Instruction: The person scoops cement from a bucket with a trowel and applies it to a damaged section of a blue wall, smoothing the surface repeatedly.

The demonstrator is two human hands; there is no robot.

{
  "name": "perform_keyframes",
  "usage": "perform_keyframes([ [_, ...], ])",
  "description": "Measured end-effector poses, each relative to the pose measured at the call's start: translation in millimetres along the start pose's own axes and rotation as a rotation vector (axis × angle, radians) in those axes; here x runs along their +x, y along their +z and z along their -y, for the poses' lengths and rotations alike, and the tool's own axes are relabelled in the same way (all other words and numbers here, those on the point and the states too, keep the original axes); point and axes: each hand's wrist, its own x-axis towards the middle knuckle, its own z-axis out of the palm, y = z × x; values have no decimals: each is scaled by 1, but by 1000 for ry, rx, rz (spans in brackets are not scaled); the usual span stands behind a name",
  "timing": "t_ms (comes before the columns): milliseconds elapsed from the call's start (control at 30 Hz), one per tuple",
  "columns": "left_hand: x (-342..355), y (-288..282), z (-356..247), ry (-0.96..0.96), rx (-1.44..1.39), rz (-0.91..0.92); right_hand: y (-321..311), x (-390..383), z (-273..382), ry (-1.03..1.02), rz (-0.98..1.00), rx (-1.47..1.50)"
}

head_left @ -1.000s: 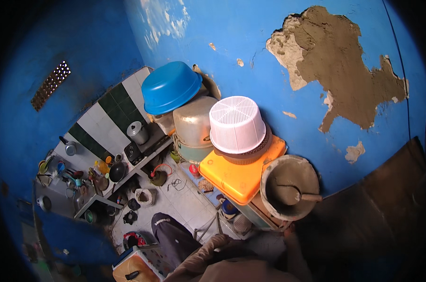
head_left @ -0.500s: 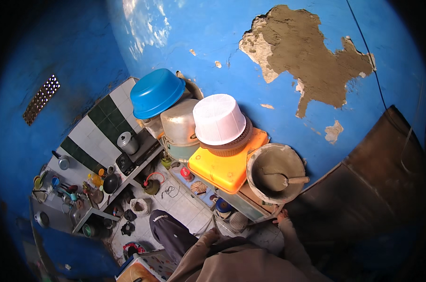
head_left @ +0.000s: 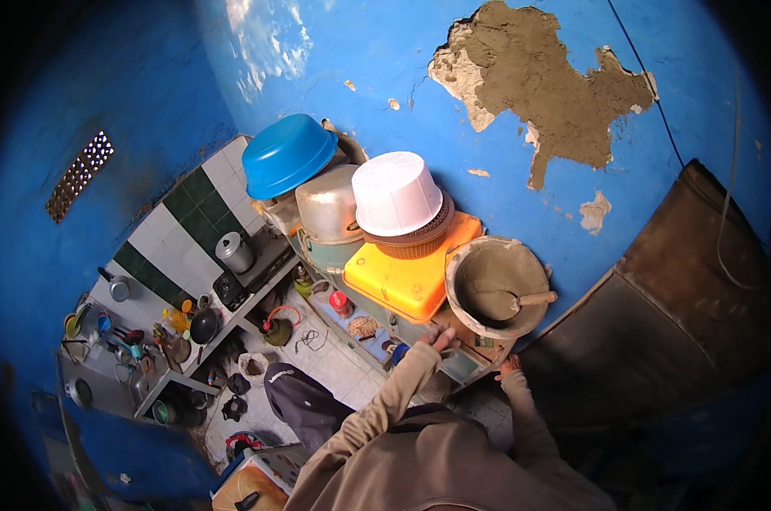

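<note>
My left hand [head_left: 441, 339] rests at the front edge of a low cabinet [head_left: 477, 368], just below a yellow-orange plastic tub or lid [head_left: 395, 277]. Its fingers look stretched out, with nothing visible in them. At the cabinet's right corner my right hand [head_left: 510, 368] has its fingers bent over the edge. Above it, on the cabinet top, sits a mortar-stained bucket [head_left: 462, 289] with wet grey mortar [head_left: 486, 295] inside. A trowel with a wooden handle [head_left: 537, 299] leans in the mortar, its handle over the rim.
A white basket [head_left: 394, 194] and a brown basket [head_left: 415, 242] are stacked on the yellow tub. Left of them stand a large metal pot [head_left: 327, 204] and a blue basin [head_left: 289, 155]. Brown patched plaster [head_left: 543, 81] marks the blue wall. A dark panel [head_left: 632, 341] leans at right.
My left hand has risen from near my lap to the cabinet's front edge. My right hand stays at the cabinet corner. The view has shifted slightly.
</note>
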Motion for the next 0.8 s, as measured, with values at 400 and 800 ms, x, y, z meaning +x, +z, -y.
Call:
perform_keyframes([
  [400,70,36,-6,160,-125,-219,-8,3,-1,721,167,1172],
  [800,89,53,-15,-283,-347,-371,-289,-8,87,54,-856,271],
])
